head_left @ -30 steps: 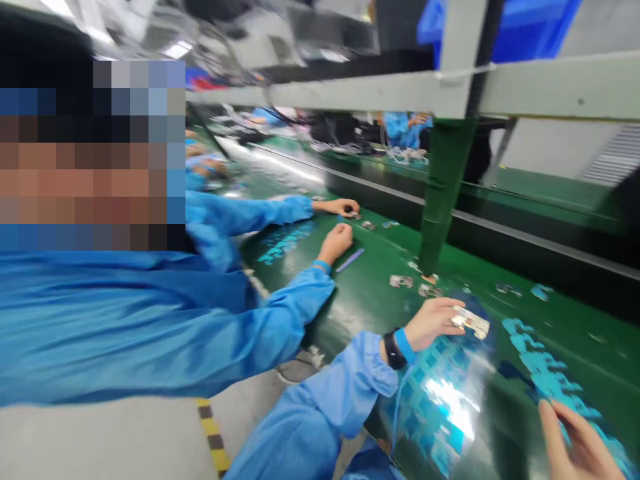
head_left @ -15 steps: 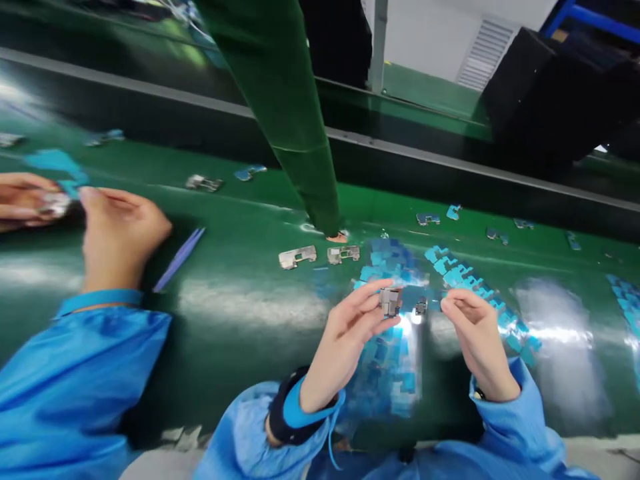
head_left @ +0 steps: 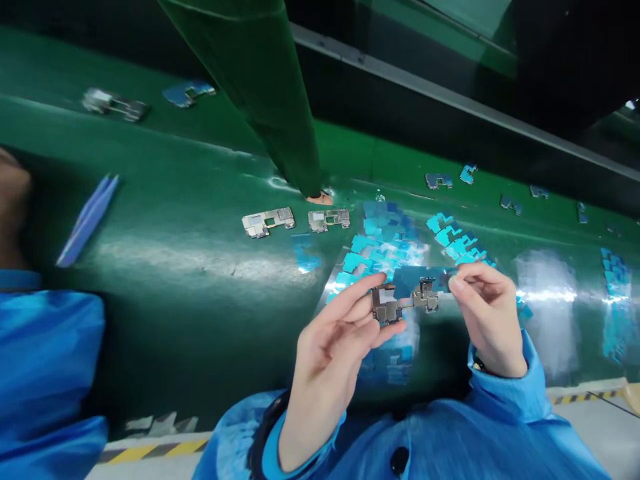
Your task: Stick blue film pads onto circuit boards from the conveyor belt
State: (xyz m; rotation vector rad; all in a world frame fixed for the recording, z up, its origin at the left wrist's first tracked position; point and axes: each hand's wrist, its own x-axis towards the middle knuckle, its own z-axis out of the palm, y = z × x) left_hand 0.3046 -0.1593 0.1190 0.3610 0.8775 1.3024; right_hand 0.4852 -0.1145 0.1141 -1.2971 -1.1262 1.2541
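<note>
My left hand [head_left: 335,347] grips a small circuit board [head_left: 386,308] by its left end, between the thumb and fingers. The board has silvery shielded blocks at both ends, joined by a narrow strip. Just behind its upper edge stretches a translucent blue protective film [head_left: 407,275]. My right hand [head_left: 490,310] pinches the film's right end between thumb and forefinger. Whether part of the film still sticks to the board I cannot tell. Below and behind my hands lies a clear sheet [head_left: 340,267] covered with overlapping blue film pieces [head_left: 385,227].
Two bare circuit boards [head_left: 270,221] lie left of the sheet, near a green post [head_left: 285,113]. Blue tweezers [head_left: 89,220] rest farther left, beside a co-worker's sleeve [head_left: 45,373]. Film-covered boards [head_left: 439,181] sit along the back; more film pieces [head_left: 457,240] lie right.
The view has shifted right and closer. The board's right half, mostly behind the film earlier, now shows uncovered, with the film above it. The co-worker's hands have mostly left view.
</note>
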